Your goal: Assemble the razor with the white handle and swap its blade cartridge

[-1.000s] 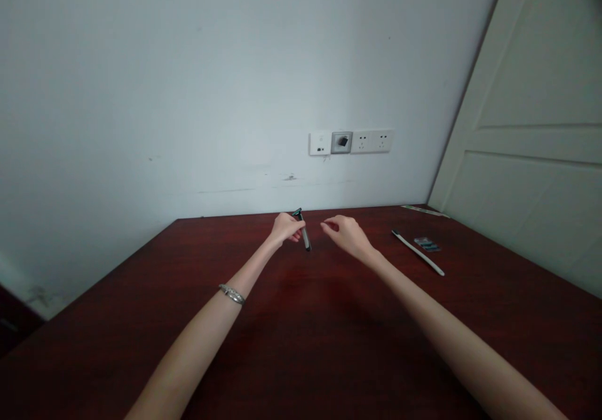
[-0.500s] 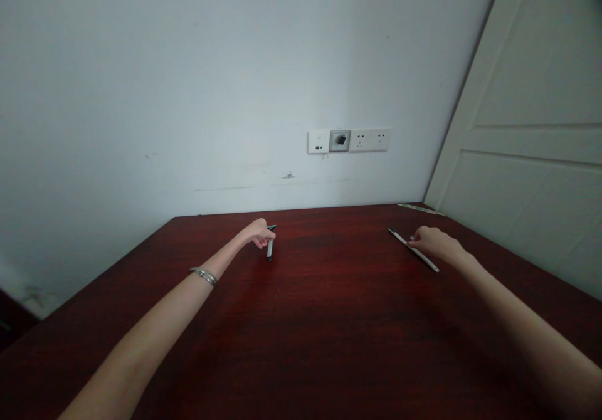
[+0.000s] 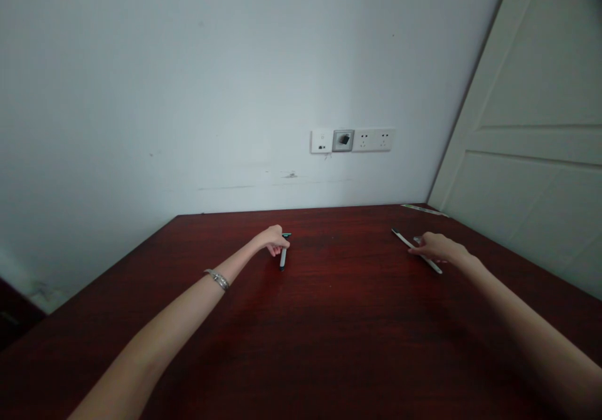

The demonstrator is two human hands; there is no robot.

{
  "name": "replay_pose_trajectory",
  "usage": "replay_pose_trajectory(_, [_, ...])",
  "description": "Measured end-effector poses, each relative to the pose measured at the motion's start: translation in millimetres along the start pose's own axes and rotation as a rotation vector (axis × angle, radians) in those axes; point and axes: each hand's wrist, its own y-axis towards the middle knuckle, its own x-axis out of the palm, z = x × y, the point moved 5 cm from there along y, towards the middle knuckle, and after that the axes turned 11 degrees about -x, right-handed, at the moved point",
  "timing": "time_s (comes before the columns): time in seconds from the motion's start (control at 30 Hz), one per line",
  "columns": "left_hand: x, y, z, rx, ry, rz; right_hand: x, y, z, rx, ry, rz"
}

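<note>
My left hand (image 3: 274, 239), a metal bracelet on its wrist, is over the table's far middle. Its fingers are closed on a slim grey pen-like stick (image 3: 283, 257) with a black near end. A thin teal piece (image 3: 286, 235) shows just beyond the fingers; whether it joins the stick I cannot tell. On the right, my right hand (image 3: 436, 246) has its fingers pinched at the middle of a long thin pale strip (image 3: 431, 264) with a dark far end. The strip lies slantwise on the table. A small clear bit (image 3: 416, 239) sticks out past that hand's fingers.
The dark red wooden table (image 3: 329, 320) meets a white wall at the back. A flat printed strip (image 3: 423, 209) lies at the far right corner. Wall sockets (image 3: 373, 140) sit above the back edge, and a pale panelled door (image 3: 531, 182) stands along the right side.
My left hand has shifted right and a little nearer, the pen-like stick moving with it. My right fingertips have come down onto the pale strip, which has hardly moved. The view has turned slightly.
</note>
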Motion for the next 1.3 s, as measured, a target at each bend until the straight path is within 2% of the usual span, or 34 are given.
replay_pose_trajectory(0.1, [5.6,0,2,-0.005,0.018,-0.024,8,0,-5,-0.009,0.035,-0.187])
replay_pose_trajectory(0.17, [8.0,0,3,-0.006,0.028,-0.036,10,0,-11,-0.032,0.046,-0.248])
replay_pose_trajectory(0.5, [9.4,-3,4,-0.009,0.032,-0.048,6,-13,-52,-0.086,0.072,-0.351])
replay_pose_trajectory(0.63, [9.0,-6,3,-0.012,0.023,-0.043,8,-20,-94,-0.146,0.139,-0.368])
replay_pose_trajectory(0.9, [8.3,-14,3,-0.015,0.028,-0.056,16,-41,-218,-0.342,0.317,-0.366])
replay_pose_trajectory(1.0, [8.5,-15,1,-0.017,0.03,-0.053,25,-52,-255,-0.388,0.352,-0.387])
replay_pose_trajectory(1.13, [9.7,-13,-1,-0.014,0.031,-0.048,36,-60,-289,-0.443,0.36,-0.396])
replay_pose_trajectory(1.3, [10.8,-12,-3,0.0,0.026,-0.038,43,-61,-309,-0.474,0.332,-0.372])
